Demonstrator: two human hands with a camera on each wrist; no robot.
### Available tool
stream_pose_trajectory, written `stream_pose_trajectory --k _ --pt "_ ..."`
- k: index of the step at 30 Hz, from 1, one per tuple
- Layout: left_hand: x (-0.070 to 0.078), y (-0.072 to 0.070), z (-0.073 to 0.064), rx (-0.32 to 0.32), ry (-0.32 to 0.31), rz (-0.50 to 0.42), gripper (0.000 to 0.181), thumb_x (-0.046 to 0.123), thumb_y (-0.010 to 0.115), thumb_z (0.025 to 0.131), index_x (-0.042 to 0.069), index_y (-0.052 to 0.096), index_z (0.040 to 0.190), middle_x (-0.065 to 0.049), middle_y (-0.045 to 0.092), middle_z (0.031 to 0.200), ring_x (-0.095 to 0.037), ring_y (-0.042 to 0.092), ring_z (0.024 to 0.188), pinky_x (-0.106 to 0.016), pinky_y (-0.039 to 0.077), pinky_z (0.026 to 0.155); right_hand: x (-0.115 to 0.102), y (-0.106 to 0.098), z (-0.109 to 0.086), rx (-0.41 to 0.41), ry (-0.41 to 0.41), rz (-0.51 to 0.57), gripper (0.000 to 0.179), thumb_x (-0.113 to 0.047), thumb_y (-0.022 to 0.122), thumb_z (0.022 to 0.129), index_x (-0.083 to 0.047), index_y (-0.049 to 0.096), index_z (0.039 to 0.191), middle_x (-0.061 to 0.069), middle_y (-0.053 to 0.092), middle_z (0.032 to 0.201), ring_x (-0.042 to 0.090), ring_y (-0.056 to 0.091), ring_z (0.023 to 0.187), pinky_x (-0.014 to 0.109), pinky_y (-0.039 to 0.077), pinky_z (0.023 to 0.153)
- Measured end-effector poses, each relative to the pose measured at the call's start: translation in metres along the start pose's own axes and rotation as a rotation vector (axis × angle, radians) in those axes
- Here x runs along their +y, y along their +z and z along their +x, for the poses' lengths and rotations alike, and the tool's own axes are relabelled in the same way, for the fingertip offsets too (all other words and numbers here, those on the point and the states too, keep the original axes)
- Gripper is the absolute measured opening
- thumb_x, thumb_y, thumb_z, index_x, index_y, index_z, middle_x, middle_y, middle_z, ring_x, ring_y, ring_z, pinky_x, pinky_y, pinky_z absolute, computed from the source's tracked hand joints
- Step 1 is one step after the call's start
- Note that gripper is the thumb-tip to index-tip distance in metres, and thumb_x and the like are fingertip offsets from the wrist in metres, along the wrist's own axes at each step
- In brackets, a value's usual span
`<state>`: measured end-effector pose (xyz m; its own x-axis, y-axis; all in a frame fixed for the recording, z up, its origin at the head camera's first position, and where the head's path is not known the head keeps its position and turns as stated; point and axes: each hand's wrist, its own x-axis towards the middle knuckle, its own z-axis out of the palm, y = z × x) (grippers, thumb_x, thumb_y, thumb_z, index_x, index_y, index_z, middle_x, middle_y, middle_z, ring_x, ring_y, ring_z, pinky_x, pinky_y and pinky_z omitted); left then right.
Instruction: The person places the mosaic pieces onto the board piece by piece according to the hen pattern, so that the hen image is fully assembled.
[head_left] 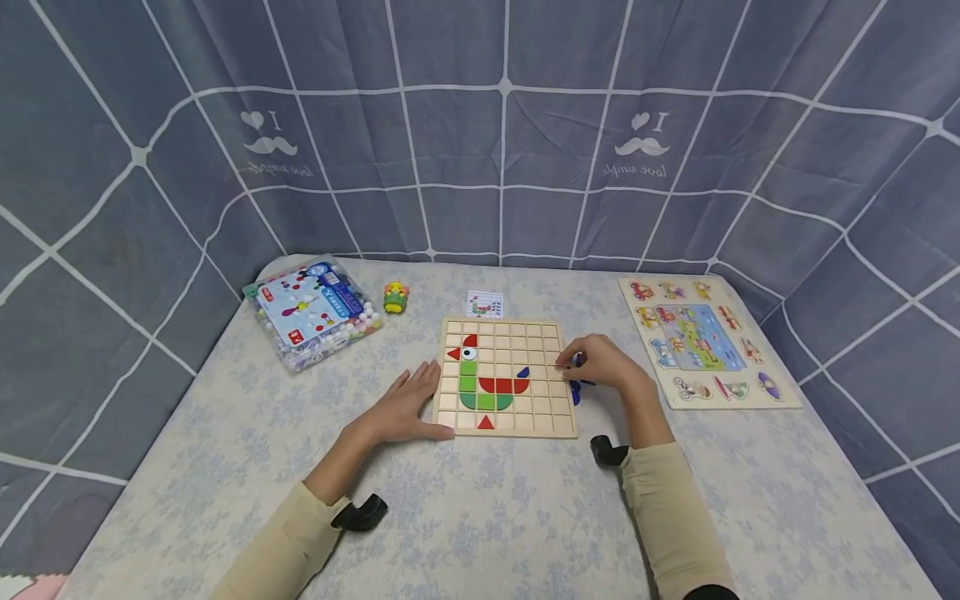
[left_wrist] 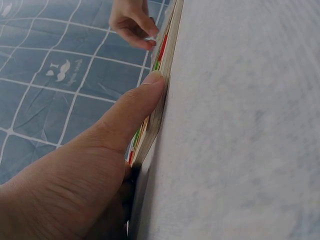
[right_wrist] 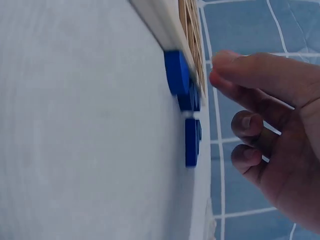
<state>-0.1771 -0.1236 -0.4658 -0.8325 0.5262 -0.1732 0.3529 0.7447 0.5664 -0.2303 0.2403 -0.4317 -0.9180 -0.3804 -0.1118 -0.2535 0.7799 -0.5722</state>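
A wooden grid board lies on the table, bearing a bird-like figure of red, green and blue pieces. My left hand rests along its left side with fingers extended. In the left wrist view, the left thumb lies against the board's edge. My right hand is over the board's right edge, thumb and index fingertips close together. Whether a small piece sits between those fingertips cannot be made out. Below the right hand, several blue pieces lie beside the board. One blue piece sits above the red row.
Behind the board lies a small pattern card. A bag of beads and a small yellow-green toy figure are at back left. A picture puzzle board lies on the right. A grid-patterned curtain surrounds the table.
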Motion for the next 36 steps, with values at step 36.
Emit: stream_pose_trajectory --k 36 --pt "-0.001 0.001 0.001 0.003 0.0 0.005 0.116 0.058 0.074 0.077 0.003 0.01 0.156 -0.015 0.006 0.165 -0.031 0.003 0.153 -0.054 0.004 0.123 0.025 -0.013 -0.025 0.014 0.118 -0.008 0.01 -0.016 0.077 0.082 -0.009 0.079 0.088 0.008 0.075 0.093 0.015 0.054 0.074 0.027 0.045 0.064"
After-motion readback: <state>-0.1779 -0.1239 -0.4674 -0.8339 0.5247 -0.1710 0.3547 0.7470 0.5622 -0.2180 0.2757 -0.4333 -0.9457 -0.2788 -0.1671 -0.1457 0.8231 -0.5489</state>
